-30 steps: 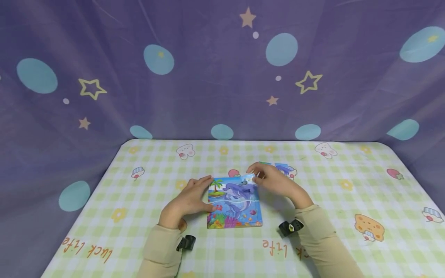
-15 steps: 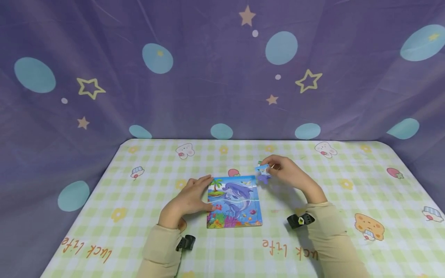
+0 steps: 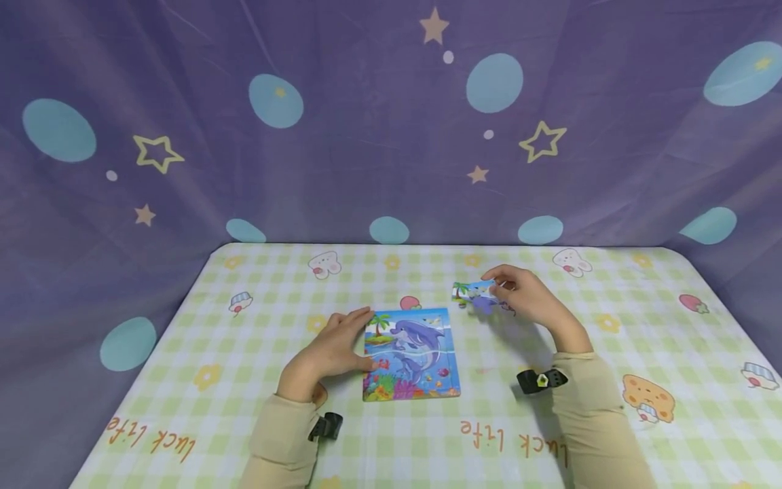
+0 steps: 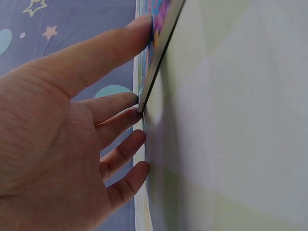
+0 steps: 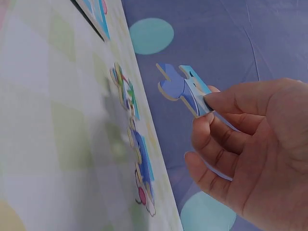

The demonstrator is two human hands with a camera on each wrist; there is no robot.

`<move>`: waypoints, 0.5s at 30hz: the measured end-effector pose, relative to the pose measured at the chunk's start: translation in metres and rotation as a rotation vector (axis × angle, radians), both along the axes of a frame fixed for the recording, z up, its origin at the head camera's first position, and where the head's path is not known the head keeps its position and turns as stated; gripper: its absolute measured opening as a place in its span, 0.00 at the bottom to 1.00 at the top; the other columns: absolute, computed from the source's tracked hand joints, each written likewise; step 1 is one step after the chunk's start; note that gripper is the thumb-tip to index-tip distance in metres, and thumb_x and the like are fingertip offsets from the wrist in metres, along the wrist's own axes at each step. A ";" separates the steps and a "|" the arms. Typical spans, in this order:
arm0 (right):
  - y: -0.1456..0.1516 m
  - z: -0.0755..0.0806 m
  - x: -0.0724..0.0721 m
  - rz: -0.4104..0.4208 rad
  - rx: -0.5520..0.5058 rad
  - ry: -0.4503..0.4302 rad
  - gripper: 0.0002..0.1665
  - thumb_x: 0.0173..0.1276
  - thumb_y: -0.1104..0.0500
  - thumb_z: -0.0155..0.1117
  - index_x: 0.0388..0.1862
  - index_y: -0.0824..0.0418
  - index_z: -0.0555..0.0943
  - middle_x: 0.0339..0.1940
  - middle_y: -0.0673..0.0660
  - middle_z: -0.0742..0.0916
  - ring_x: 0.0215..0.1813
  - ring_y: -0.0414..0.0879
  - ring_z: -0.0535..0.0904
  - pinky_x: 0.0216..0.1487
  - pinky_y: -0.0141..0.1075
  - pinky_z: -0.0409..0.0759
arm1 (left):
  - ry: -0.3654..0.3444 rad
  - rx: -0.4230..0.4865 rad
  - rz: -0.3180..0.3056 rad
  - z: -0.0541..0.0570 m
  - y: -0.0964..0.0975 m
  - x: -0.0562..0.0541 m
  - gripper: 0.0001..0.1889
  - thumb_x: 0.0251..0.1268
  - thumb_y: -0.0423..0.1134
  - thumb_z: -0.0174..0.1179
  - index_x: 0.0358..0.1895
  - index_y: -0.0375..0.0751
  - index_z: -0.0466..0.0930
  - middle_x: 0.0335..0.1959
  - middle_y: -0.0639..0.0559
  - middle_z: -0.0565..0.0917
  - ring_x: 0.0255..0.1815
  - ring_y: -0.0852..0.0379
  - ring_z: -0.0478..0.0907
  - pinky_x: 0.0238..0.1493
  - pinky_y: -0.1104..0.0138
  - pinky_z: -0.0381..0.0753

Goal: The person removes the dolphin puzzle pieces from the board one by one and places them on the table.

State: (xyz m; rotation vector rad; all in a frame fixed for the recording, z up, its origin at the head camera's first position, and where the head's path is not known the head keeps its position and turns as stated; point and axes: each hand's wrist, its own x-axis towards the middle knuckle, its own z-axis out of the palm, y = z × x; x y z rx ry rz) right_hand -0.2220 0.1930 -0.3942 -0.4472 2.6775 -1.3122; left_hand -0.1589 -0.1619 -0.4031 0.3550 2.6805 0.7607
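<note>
The dolphin jigsaw puzzle [image 3: 412,353] lies flat on the table, in a square tray-like board. My left hand [image 3: 332,353] rests at its left side. In the left wrist view, the thumb [image 4: 118,45] touches the picture face and the straight fingers reach to the board's edge. Up to the right of the board, my right hand [image 3: 528,295] pinches a small light-blue and purple jigsaw piece [image 5: 192,91] between thumb and fingertips, raised over the table. Below it lie other jigsaw pieces [image 5: 144,156], one showing a palm tree [image 3: 461,291].
A green-and-white checked cloth [image 3: 611,367] printed with cartoon pictures covers the table. Behind it hangs a purple curtain [image 3: 366,156] with stars and blue ovals. Each wrist wears a black strap camera [image 3: 540,380].
My right hand moves from the board's upper right corner up and to the right, carrying a jigsaw piece off it to the loose pieces. The left hand stays in place.
</note>
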 end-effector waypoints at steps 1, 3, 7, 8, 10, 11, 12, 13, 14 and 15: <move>0.002 -0.001 0.000 -0.007 0.004 0.000 0.16 0.75 0.64 0.56 0.58 0.67 0.79 0.47 0.63 0.83 0.41 0.51 0.79 0.37 0.40 0.77 | 0.002 -0.001 -0.001 0.000 0.000 0.000 0.49 0.53 0.45 0.75 0.77 0.43 0.59 0.78 0.52 0.57 0.68 0.47 0.58 0.65 0.48 0.67; 0.006 -0.002 -0.001 -0.018 0.004 0.005 0.16 0.74 0.64 0.56 0.58 0.67 0.79 0.47 0.64 0.83 0.42 0.52 0.80 0.38 0.41 0.77 | 0.000 -0.005 0.001 0.000 0.001 -0.001 0.49 0.53 0.45 0.76 0.77 0.43 0.59 0.79 0.52 0.57 0.68 0.47 0.58 0.66 0.49 0.67; 0.012 -0.003 -0.001 -0.041 0.014 0.015 0.16 0.74 0.63 0.56 0.58 0.66 0.79 0.48 0.65 0.84 0.45 0.53 0.80 0.43 0.42 0.77 | -0.004 -0.010 0.001 -0.001 0.001 -0.001 0.49 0.53 0.45 0.76 0.77 0.43 0.59 0.79 0.52 0.57 0.68 0.47 0.58 0.66 0.49 0.66; 0.014 -0.003 -0.002 -0.047 0.014 0.016 0.17 0.74 0.64 0.56 0.58 0.66 0.79 0.48 0.65 0.84 0.45 0.54 0.80 0.44 0.43 0.76 | -0.007 -0.010 0.004 -0.002 0.001 -0.002 0.49 0.53 0.45 0.76 0.77 0.43 0.59 0.79 0.53 0.57 0.69 0.47 0.58 0.66 0.49 0.66; 0.018 -0.003 -0.002 -0.066 0.027 0.019 0.17 0.73 0.63 0.56 0.58 0.66 0.79 0.49 0.65 0.84 0.47 0.54 0.79 0.46 0.43 0.76 | -0.007 -0.010 0.004 -0.002 0.001 -0.002 0.49 0.52 0.46 0.76 0.77 0.43 0.59 0.79 0.52 0.57 0.69 0.47 0.58 0.66 0.48 0.66; 0.020 -0.003 -0.003 -0.076 0.033 0.018 0.17 0.74 0.63 0.56 0.58 0.66 0.79 0.49 0.65 0.83 0.47 0.54 0.80 0.46 0.44 0.76 | -0.005 -0.009 0.005 -0.003 0.001 -0.002 0.49 0.52 0.46 0.76 0.77 0.43 0.59 0.79 0.52 0.57 0.69 0.47 0.58 0.66 0.48 0.66; 0.022 -0.003 -0.003 -0.084 0.035 0.015 0.17 0.74 0.63 0.56 0.59 0.66 0.79 0.49 0.65 0.83 0.47 0.55 0.80 0.46 0.44 0.76 | -0.004 -0.009 0.004 -0.002 0.001 -0.002 0.49 0.52 0.46 0.76 0.77 0.43 0.59 0.79 0.52 0.57 0.69 0.47 0.58 0.66 0.48 0.66; 0.024 -0.002 -0.003 -0.091 0.035 0.012 0.17 0.74 0.63 0.56 0.59 0.66 0.78 0.50 0.66 0.83 0.48 0.56 0.80 0.47 0.45 0.75 | -0.005 -0.009 0.005 -0.003 0.001 -0.002 0.49 0.52 0.46 0.76 0.78 0.43 0.58 0.79 0.52 0.57 0.69 0.47 0.58 0.66 0.48 0.66; 0.026 -0.002 -0.003 -0.096 0.037 0.008 0.17 0.74 0.63 0.56 0.59 0.66 0.78 0.50 0.66 0.83 0.49 0.56 0.80 0.48 0.45 0.75 | -0.003 -0.011 0.003 -0.003 0.000 -0.002 0.49 0.52 0.46 0.76 0.78 0.43 0.58 0.79 0.52 0.57 0.69 0.47 0.58 0.66 0.48 0.66; 0.028 -0.002 -0.003 -0.101 0.039 0.006 0.17 0.75 0.63 0.55 0.59 0.66 0.78 0.50 0.66 0.82 0.49 0.57 0.80 0.48 0.46 0.75 | -0.001 -0.011 0.003 -0.002 0.000 -0.002 0.49 0.52 0.46 0.76 0.77 0.43 0.58 0.79 0.52 0.57 0.69 0.47 0.58 0.66 0.48 0.66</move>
